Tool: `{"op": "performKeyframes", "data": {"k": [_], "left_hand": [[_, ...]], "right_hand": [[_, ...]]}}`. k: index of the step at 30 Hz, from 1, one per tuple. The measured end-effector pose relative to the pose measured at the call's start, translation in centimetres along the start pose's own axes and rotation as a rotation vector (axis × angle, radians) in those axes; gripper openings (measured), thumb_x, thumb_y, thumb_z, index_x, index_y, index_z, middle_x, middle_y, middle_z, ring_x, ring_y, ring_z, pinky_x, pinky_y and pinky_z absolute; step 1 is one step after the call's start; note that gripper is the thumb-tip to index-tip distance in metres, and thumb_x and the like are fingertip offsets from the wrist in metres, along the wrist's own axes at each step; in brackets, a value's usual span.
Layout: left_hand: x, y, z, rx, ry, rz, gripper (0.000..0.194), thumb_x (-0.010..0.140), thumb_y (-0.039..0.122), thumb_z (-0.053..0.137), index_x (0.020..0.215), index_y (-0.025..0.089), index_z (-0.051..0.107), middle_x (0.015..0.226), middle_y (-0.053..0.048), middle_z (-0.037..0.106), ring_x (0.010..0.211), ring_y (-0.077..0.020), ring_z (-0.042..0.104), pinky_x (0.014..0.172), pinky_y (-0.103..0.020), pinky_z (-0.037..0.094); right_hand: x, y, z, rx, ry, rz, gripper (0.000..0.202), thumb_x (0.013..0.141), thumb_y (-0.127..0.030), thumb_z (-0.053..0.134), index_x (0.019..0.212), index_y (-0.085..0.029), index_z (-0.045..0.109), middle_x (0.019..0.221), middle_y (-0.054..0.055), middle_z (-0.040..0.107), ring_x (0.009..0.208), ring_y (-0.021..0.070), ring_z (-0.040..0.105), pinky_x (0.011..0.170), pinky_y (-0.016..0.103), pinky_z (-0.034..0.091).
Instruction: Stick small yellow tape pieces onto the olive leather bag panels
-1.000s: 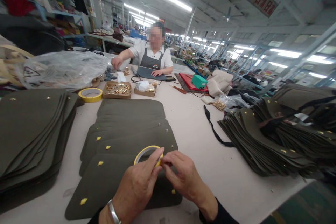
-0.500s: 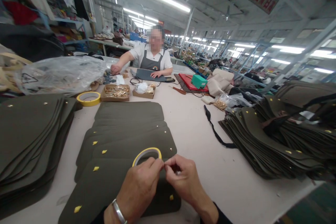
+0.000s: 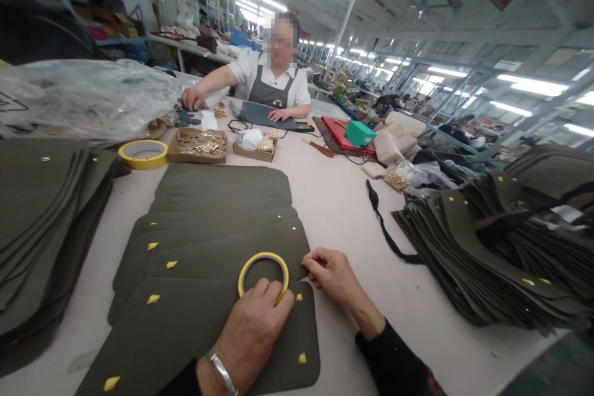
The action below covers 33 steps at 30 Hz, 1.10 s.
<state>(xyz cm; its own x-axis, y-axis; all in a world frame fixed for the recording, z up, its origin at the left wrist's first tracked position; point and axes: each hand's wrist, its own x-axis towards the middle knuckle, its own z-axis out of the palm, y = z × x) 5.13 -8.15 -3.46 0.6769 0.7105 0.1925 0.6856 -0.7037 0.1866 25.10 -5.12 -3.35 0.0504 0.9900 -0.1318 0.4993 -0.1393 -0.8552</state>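
My left hand (image 3: 253,331) is closed on a roll of yellow tape (image 3: 241,281), holding it tilted up over the dark olive panels. At the right edge of one panel (image 3: 213,250), my right hand (image 3: 331,272) pinches what looks like a small piece of yellow tape; most of it is hidden by the fingertips. The nearest panel (image 3: 185,334) bears several yellow tape pieces, one of them (image 3: 302,358) near its right corner. Farther up the overlapping stack, a bare metal stud (image 3: 294,229) shows.
Stacks of olive panels lie at left (image 3: 37,210) and right (image 3: 445,223). Beyond are another tape roll (image 3: 143,162), a box of gold metal parts (image 3: 197,158), a black strap (image 3: 385,229) and a green box (image 3: 359,133). Across the table, a co-worker (image 3: 273,83) handles dark pieces.
My hands, which met at the tape roll, are now apart. My right hand has moved right and up to the panel's edge; my left hand keeps the roll. The view has shifted slightly.
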Motion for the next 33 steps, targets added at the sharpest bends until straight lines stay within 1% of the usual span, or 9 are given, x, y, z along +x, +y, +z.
{"op": "performKeyframes", "data": {"k": [7,9,12,15,18,20,26,29,33], "left_hand": [[-0.2,-0.1,0.7,-0.023,0.039,-0.041,0.018,0.087,0.004,0.048,0.089,0.021,0.055,0.088,-0.002,0.058,0.078,-0.0179,0.050,0.068,-0.028,0.047],[-0.2,-0.1,0.7,-0.035,0.042,-0.043,0.020,0.087,0.003,0.047,0.089,0.021,0.055,0.087,-0.001,0.057,0.078,-0.0177,0.050,0.068,-0.028,0.047],[-0.3,-0.1,0.7,-0.033,0.048,-0.065,0.021,0.086,0.002,0.047,0.090,0.021,0.055,0.094,-0.003,0.058,0.080,-0.0174,0.051,0.071,-0.029,0.049],[-0.2,0.0,0.8,-0.010,0.064,-0.081,0.022,0.086,0.002,0.046,0.093,0.020,0.057,0.103,-0.005,0.058,0.082,-0.0180,0.051,0.073,-0.031,0.050],[-0.2,0.1,0.8,0.012,0.058,-0.087,0.022,0.086,0.003,0.047,0.094,0.020,0.058,0.102,-0.005,0.059,0.083,-0.0195,0.051,0.072,-0.032,0.051],[-0.1,0.1,0.7,0.011,0.053,-0.097,0.021,0.085,0.003,0.048,0.092,0.020,0.058,0.100,-0.005,0.059,0.084,-0.0207,0.051,0.072,-0.033,0.051],[0.4,-0.3,0.4,-0.041,0.074,-0.120,0.019,0.085,0.003,0.046,0.087,0.019,0.058,0.090,-0.006,0.059,0.084,-0.0226,0.051,0.074,-0.037,0.050],[0.2,-0.5,0.4,-0.076,0.097,-0.100,0.020,0.088,0.006,0.043,0.082,0.019,0.057,0.081,-0.005,0.058,0.078,-0.0214,0.050,0.071,-0.036,0.049],[-0.4,-0.9,0.1,-0.171,0.223,-0.025,0.022,0.090,0.008,0.040,0.086,0.019,0.058,0.080,-0.004,0.059,0.077,-0.0203,0.052,0.069,-0.034,0.049]], "right_hand": [[0.6,-0.9,0.4,-0.375,0.020,-0.181,0.015,0.081,-0.014,0.054,0.075,-0.017,0.067,0.065,0.001,0.068,0.060,0.0133,0.061,0.060,0.022,0.045],[0.8,-1.0,0.2,-0.446,0.014,-0.170,0.014,0.080,-0.014,0.056,0.091,-0.017,0.066,0.062,-0.001,0.066,0.058,0.0143,0.061,0.061,0.023,0.045],[0.7,-0.9,-0.5,-0.486,0.039,-0.170,0.031,0.081,-0.019,0.062,0.112,-0.016,0.057,0.057,-0.005,0.063,0.055,0.0151,0.060,0.060,0.025,0.046],[-0.1,-0.7,-1.3,-0.473,0.086,-0.342,0.009,0.088,-0.021,0.056,0.095,-0.019,0.061,0.071,0.001,0.066,0.064,0.0148,0.062,0.065,0.025,0.048],[-0.9,-0.6,-1.5,-0.597,0.026,-0.593,0.016,0.091,-0.015,0.049,0.089,-0.018,0.064,0.084,0.006,0.067,0.078,0.0171,0.063,0.074,0.027,0.050],[-1.0,-0.7,-1.1,-0.722,-0.045,-0.651,0.018,0.091,-0.012,0.048,0.092,-0.017,0.065,0.085,0.008,0.066,0.080,0.0186,0.063,0.076,0.028,0.050],[0.8,-2.2,0.1,-0.779,-0.101,-0.311,0.019,0.082,-0.010,0.053,0.077,-0.016,0.070,0.076,0.007,0.070,0.071,0.0177,0.064,0.070,0.025,0.046],[1.4,-2.6,0.1,-0.742,-0.099,-0.244,0.020,0.078,-0.010,0.054,0.066,-0.017,0.069,0.065,0.005,0.070,0.062,0.0163,0.064,0.062,0.024,0.042],[0.5,-2.7,-0.6,-0.689,-0.089,-0.190,0.018,0.078,-0.014,0.055,0.073,-0.017,0.072,0.067,0.004,0.072,0.061,0.0149,0.064,0.056,0.022,0.040]]}}
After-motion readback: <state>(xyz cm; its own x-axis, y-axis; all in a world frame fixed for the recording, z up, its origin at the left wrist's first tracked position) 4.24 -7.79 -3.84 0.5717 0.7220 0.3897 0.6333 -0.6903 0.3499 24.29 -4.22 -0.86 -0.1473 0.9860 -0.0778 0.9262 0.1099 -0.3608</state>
